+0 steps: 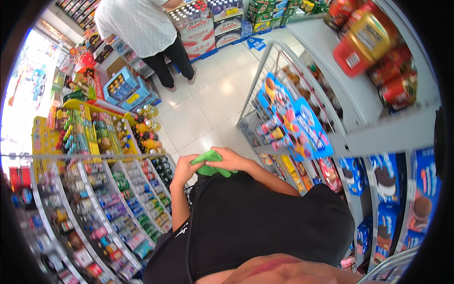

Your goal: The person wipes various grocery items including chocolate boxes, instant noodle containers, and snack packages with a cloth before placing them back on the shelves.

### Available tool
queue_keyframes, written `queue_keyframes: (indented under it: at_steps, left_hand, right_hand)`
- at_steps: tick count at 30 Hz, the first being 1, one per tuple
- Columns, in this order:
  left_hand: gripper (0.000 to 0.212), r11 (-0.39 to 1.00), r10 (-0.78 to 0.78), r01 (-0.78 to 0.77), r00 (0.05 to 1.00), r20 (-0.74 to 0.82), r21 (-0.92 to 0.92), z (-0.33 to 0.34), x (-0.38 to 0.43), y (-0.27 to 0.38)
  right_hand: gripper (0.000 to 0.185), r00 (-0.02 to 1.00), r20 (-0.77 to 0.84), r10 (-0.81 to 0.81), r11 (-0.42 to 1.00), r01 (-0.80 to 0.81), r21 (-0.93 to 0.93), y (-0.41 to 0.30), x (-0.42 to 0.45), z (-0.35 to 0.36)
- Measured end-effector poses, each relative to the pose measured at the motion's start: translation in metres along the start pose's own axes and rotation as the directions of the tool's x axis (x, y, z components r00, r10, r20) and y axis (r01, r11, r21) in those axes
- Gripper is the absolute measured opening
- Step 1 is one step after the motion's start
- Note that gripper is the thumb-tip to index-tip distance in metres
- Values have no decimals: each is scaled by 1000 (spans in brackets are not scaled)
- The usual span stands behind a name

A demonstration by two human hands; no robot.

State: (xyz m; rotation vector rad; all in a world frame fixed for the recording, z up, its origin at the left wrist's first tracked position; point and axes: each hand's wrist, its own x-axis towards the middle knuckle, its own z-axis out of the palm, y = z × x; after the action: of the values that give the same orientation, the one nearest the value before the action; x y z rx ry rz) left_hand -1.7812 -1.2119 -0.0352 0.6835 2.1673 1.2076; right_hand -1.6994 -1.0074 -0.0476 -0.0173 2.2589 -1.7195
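Observation:
A crumpled green cloth [211,164] is held between both hands in front of the black top's hem. My left hand [185,167] grips the cloth's edge on the picture's left side, its thumb near the middle. On the other side my right hand [228,159] pinches the same cloth, thumb towards the other hand. The fingertips nearly meet over the cloth, and its loose folds hang below them.
Drink shelves [134,198] line the left. A wire rack [250,120] with blue snack packs and shelves of blue packages [385,213] stand right. Ahead, a person in a white shirt [138,28] stands on the tiled floor [198,110] near stacked bottle cartons [198,35].

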Motion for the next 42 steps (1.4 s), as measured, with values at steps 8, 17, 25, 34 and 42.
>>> queue_keyframes:
  at_steps: [8,17,25,34,42]
  left_hand:
    - [21,989,87,-80,995,48,-125,-90,218,-2]
    - [29,781,61,267,867,495,-564,-137,455,100]
    - [30,841,113,363,608,786,-402,-77,642,150]
    - [33,970,47,210,338,940,-124,16,839,249]
    - [35,996,42,72,74,996,-48,171,1005,337]
  right_hand:
    - [33,906,-367,211,785,67,615,-5,139,-98]
    - [42,676,-582,453,350,465,813,-65,236,-227]
    - [40,465,-691,553,220,719,660,-15,270,-340]
    - [40,360,-767,531,172,841,513,45,278,-526]
    - [40,219,-766,604,89,937,338,113,264,-697]
